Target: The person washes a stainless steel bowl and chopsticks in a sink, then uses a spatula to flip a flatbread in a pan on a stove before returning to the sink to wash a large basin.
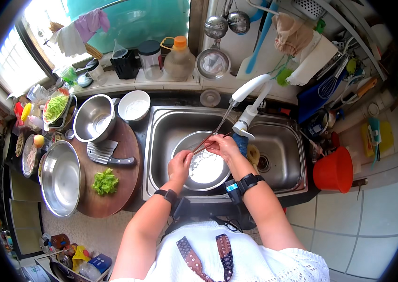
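Note:
Over a metal basin (204,169) in the large left bowl of a steel sink (160,141), my left hand (180,164) and my right hand (222,146) grip thin brown sticks (202,145), which look like chopsticks. Water runs from the white faucet (250,88) beside my right hand. The basin holds bright, rippling water. Just right of my right hand, a blue cloth (241,143) hangs over the sink divider, with a yellowish scrubber (253,154) next to it. How the sticks cross between my fingers is partly hidden.
Left of the sink, a round wooden board (128,141) carries a wavy-bladed knife (110,154), chopped greens (105,181) and a steel bowl (95,118). A larger steel basin (61,178) overlaps its edge. A white bowl (134,105) stands behind. At right is a red bucket (333,170).

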A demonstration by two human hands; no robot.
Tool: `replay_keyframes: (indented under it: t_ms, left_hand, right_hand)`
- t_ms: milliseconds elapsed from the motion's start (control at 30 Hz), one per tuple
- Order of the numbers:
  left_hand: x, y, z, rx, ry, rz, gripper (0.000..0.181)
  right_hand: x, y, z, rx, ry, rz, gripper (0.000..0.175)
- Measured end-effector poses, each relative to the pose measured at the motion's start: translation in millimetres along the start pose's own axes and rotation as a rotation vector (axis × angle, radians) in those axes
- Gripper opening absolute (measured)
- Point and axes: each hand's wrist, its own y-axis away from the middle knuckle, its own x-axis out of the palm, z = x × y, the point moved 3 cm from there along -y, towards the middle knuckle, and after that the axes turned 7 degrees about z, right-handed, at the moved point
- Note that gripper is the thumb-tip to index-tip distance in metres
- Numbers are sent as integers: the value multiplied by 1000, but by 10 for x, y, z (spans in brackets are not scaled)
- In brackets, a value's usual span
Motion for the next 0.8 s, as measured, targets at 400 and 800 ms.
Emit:
replay_keyframes:
  t_ms: [400,800]
  left_hand:
    - [29,29,35,-82,157,95,21]
    - [-12,43,43,37,89,40,17]
  right_hand:
    - [43,1,-14,5,-25,41,10]
    - [24,-4,-30,75,-109,60,10]
